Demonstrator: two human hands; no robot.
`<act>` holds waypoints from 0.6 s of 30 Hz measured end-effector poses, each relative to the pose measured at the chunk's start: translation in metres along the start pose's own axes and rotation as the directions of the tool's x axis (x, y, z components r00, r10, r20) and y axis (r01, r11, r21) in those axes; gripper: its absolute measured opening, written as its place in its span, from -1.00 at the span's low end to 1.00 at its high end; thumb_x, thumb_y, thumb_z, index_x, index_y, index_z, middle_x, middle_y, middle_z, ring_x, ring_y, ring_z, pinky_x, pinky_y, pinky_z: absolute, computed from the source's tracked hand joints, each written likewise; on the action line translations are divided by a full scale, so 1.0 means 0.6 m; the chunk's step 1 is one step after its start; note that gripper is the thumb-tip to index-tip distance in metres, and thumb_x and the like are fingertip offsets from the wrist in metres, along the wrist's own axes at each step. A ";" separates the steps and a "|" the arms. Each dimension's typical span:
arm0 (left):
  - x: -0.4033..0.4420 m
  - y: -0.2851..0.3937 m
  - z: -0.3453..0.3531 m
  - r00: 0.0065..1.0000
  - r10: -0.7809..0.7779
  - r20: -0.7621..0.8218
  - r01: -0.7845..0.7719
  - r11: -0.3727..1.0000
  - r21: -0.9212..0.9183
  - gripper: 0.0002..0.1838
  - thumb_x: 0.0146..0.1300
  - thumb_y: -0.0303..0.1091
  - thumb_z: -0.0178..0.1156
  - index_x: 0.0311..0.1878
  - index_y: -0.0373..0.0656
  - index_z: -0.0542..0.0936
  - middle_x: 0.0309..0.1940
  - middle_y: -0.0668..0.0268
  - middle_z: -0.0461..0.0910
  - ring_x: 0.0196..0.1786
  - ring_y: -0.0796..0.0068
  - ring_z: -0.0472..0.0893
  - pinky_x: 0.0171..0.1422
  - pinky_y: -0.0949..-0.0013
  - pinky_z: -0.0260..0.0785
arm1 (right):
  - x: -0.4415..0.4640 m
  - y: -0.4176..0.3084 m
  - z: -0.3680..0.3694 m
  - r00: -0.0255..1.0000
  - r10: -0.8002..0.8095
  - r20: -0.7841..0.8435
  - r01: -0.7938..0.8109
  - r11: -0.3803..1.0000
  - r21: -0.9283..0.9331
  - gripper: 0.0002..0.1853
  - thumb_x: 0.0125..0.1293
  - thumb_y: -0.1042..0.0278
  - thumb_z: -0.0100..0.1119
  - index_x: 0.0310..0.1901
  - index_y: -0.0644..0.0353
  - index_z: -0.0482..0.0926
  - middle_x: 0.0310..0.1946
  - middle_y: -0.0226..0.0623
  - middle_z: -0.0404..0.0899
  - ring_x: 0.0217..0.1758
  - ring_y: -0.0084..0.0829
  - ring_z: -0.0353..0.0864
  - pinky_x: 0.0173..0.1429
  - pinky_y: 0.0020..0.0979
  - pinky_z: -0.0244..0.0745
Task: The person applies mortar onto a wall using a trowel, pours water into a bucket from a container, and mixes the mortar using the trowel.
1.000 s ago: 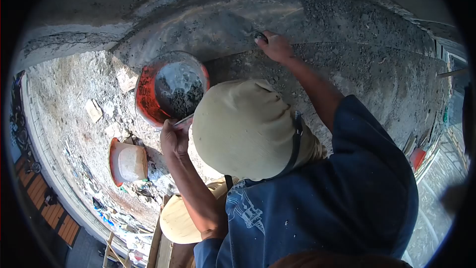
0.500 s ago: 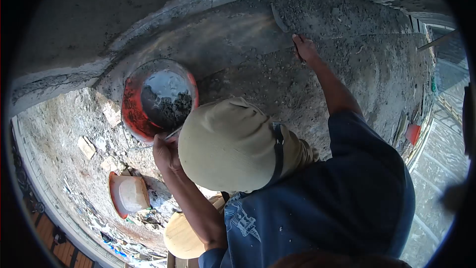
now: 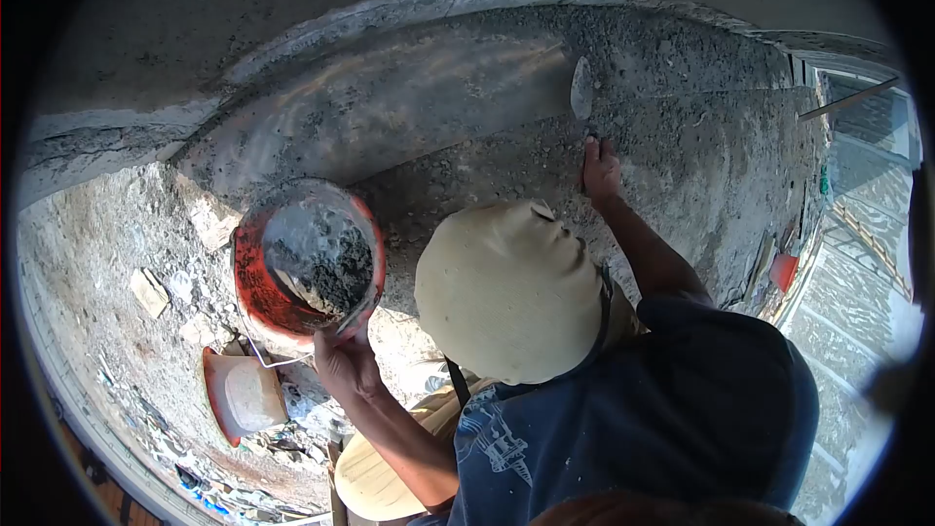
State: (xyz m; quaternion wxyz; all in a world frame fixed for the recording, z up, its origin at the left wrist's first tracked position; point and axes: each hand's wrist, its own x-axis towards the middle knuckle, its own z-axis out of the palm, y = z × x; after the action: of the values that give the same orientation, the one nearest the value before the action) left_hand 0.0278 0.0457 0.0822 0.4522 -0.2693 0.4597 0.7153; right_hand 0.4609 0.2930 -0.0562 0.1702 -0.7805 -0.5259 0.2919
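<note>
My left hand [image 3: 348, 362] is closed on the near rim of a red-orange bucket [image 3: 255, 278], which looks tilted. Wet grey mortar [image 3: 343, 268] lies inside it. A thin wire handle [image 3: 282, 362] hangs from the bucket beside my fingers. My right hand [image 3: 604, 175], arm stretched out, is closed around the handle of a trowel; its rounded grey blade [image 3: 581, 88] points away from me. The blade is at the end of a smooth grey-brown strip [image 3: 438, 88], against rough grey ground. Whether it touches the surface I cannot tell.
A large beige cloth-covered shape [image 3: 506, 292] with a black strap sits between my arms. Another red-rimmed tub [image 3: 248, 394] lies on its side among rubble and stones [image 3: 149, 292]. A pale curved ledge [image 3: 409, 10] runs along the far side. A small red container [image 3: 782, 273] stands at right.
The trowel has turned, showing more of its blade, and sits lower in view with my right hand. My left hand is lower; the bucket has shifted down slightly and tilts differently.
</note>
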 end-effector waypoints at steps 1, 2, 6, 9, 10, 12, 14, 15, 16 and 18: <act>-0.006 0.007 0.001 1.000 -0.002 -0.001 0.002 1.000 -0.030 -0.39 0.20 -0.60 0.12 0.35 -0.48 0.27 0.31 -0.10 0.41 0.31 -0.10 0.49 0.26 -0.26 0.54 | -0.008 -0.031 -0.018 0.994 -0.105 0.009 0.105 0.993 -0.044 -0.57 0.47 -0.01 0.04 0.01 0.27 0.49 -0.38 -0.06 0.66 -0.33 0.04 0.65 -0.14 -0.02 0.53; -0.018 0.016 0.000 1.000 -0.014 -0.002 0.014 0.998 -0.058 -0.38 0.20 -0.61 0.11 0.35 -0.48 0.27 0.31 -0.11 0.40 0.31 -0.10 0.49 0.27 -0.26 0.53 | -0.016 -0.064 -0.039 0.991 -0.034 0.132 0.041 0.998 -0.053 -0.57 0.48 -0.01 0.03 -0.02 0.29 0.49 -0.43 -0.07 0.65 -0.39 -0.01 0.65 -0.18 -0.04 0.53; -0.110 0.070 -0.017 0.996 -0.066 0.068 0.073 0.991 -0.108 -0.30 0.27 -0.46 0.26 0.41 -0.47 0.21 0.43 -0.09 0.28 0.39 -0.11 0.40 0.35 -0.25 0.46 | -0.049 -0.239 -0.034 0.849 0.123 0.514 -0.028 0.982 -0.188 -0.52 0.48 -0.09 -0.06 -0.12 0.27 0.48 -0.62 -0.16 0.57 -0.60 -0.25 0.65 -0.34 -0.19 0.56; -0.224 0.111 0.001 0.994 -0.078 0.074 0.086 0.990 -0.108 -0.26 0.28 -0.43 0.28 0.45 -0.45 0.18 0.44 -0.08 0.28 0.40 -0.07 0.41 0.37 -0.22 0.46 | -0.138 -0.462 -0.065 0.674 -0.074 0.735 0.177 0.982 -0.063 -0.52 0.45 -0.12 0.00 -0.09 0.25 0.48 -0.51 -0.08 0.63 -0.44 -0.15 0.71 -0.24 -0.13 0.58; -0.261 0.123 0.008 0.993 -0.092 0.069 0.099 0.989 -0.106 -0.25 0.28 -0.43 0.28 0.46 -0.44 0.18 0.44 -0.08 0.29 0.39 -0.06 0.42 0.37 -0.21 0.46 | -0.155 -0.489 -0.058 0.645 -0.240 0.725 0.396 0.917 -0.049 -0.52 0.43 -0.12 0.03 -0.03 0.22 0.50 -0.42 -0.01 0.65 -0.32 -0.09 0.72 -0.15 -0.09 0.57; -0.340 0.145 0.036 0.992 -0.125 0.025 0.126 0.990 -0.065 -0.28 0.29 -0.41 0.27 0.44 -0.43 0.21 0.39 -0.08 0.35 0.35 -0.05 0.47 0.38 -0.19 0.46 | -0.184 -0.540 -0.086 0.545 -0.380 0.747 0.638 0.766 -0.076 -0.51 0.40 -0.11 0.07 0.05 0.18 0.51 -0.29 0.07 0.68 -0.15 0.01 0.71 -0.02 -0.02 0.54; -0.428 0.172 0.064 0.992 -0.124 -0.015 0.123 0.992 -0.029 -0.35 0.32 -0.40 0.25 0.41 -0.42 0.27 0.34 -0.07 0.42 0.31 -0.04 0.51 0.35 -0.18 0.48 | -0.221 -0.599 -0.146 0.472 -0.339 0.814 0.717 0.685 -0.130 -0.50 0.38 -0.11 0.09 0.11 0.15 0.52 -0.20 0.10 0.68 -0.03 0.08 0.67 0.07 0.03 0.51; -0.474 0.174 0.068 0.994 -0.110 -0.020 0.109 0.994 -0.012 -0.39 0.33 -0.39 0.23 0.38 -0.42 0.31 0.31 -0.07 0.46 0.29 -0.03 0.53 0.33 -0.17 0.50 | -0.238 -0.603 -0.186 0.475 -0.302 0.827 0.725 0.667 -0.173 -0.49 0.37 -0.11 0.10 0.13 0.15 0.53 -0.20 0.09 0.68 -0.04 0.09 0.67 0.07 0.03 0.52; -0.518 0.179 0.079 0.994 -0.101 -0.029 0.101 0.995 0.007 -0.44 0.35 -0.39 0.21 0.35 -0.43 0.35 0.27 -0.06 0.50 0.28 -0.02 0.54 0.30 -0.16 0.52 | -0.245 -0.599 -0.231 0.480 -0.257 0.839 0.729 0.649 -0.218 -0.48 0.36 -0.12 0.11 0.14 0.14 0.53 -0.19 0.08 0.68 -0.04 0.10 0.67 0.08 0.03 0.52; -0.612 0.192 0.108 0.990 -0.119 -0.079 0.119 0.993 -0.012 -0.50 0.37 -0.40 0.18 0.31 -0.42 0.40 0.24 -0.04 0.54 0.25 0.01 0.57 0.26 -0.15 0.54 | -0.244 -0.553 -0.321 0.511 -0.172 0.842 0.687 0.671 -0.280 -0.47 0.34 -0.13 0.12 0.12 0.14 0.56 -0.17 0.04 0.69 -0.03 0.09 0.67 0.09 0.02 0.53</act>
State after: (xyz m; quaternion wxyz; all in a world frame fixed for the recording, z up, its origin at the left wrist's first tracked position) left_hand 0.0903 -0.0618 0.4520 0.4744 -0.3262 0.4577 0.6775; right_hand 0.3032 0.2952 0.3232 -0.2449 -0.4258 -0.7947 0.3565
